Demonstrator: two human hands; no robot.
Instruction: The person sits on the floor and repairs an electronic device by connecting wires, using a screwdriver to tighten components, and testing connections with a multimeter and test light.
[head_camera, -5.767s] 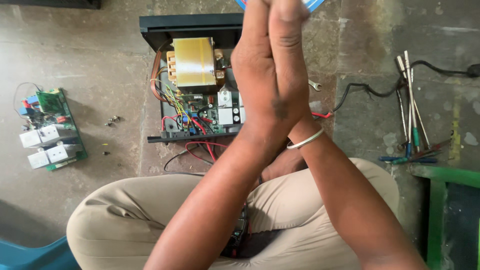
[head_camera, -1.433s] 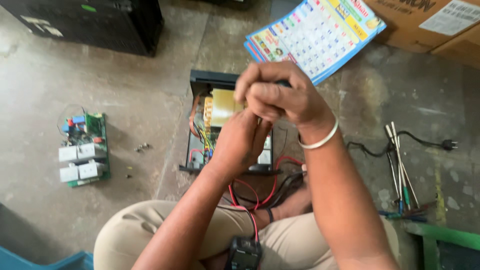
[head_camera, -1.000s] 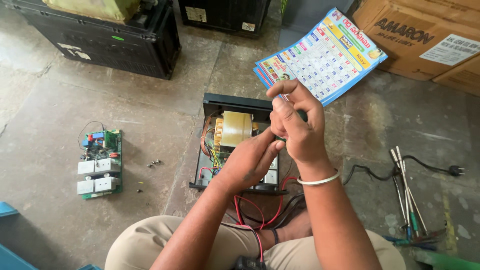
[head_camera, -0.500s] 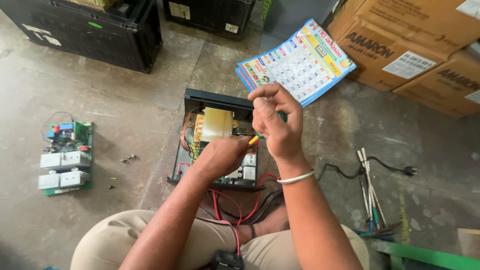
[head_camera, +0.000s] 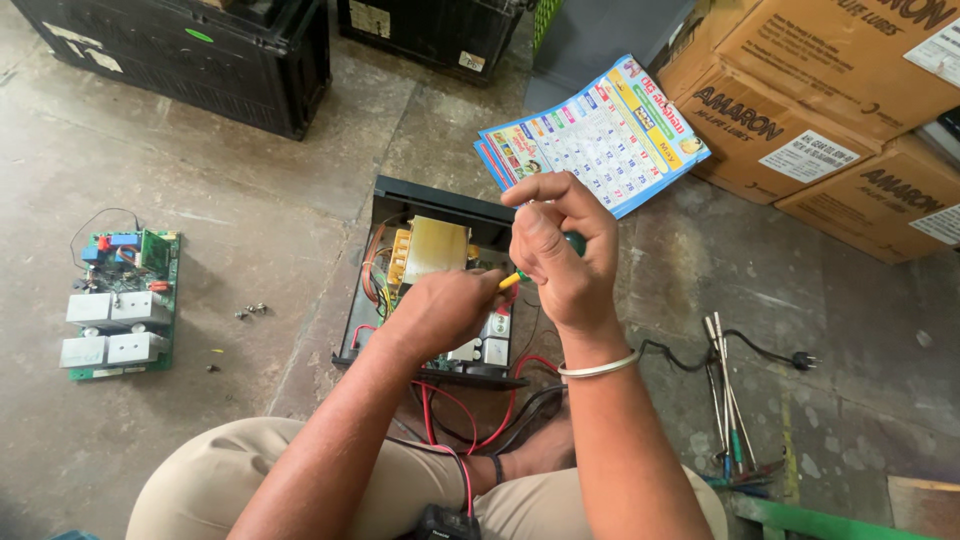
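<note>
Change since 0.5 s ago: the left hand (head_camera: 445, 308) has drawn nearer the right hand (head_camera: 562, 250); the calendar (head_camera: 592, 133) and cardboard boxes (head_camera: 830, 110) keep their places.

Item 1: screwdriver (head_camera: 512, 280), yellow shaft, green handle, gripped in the closed right hand and pinched near the tip by the left fingers.

Item 2: open black metal inverter case (head_camera: 430, 280) on the concrete floor (head_camera: 250, 230), directly beneath both hands; brass-coloured block transformer, red and black wires trailing toward the lap.

Item 3: green circuit board (head_camera: 120, 305) with 4 white blocks, well apart at left, loose screws (head_camera: 250, 311) beside it.

Item 4: probes and plug cable (head_camera: 735, 390), right.
</note>
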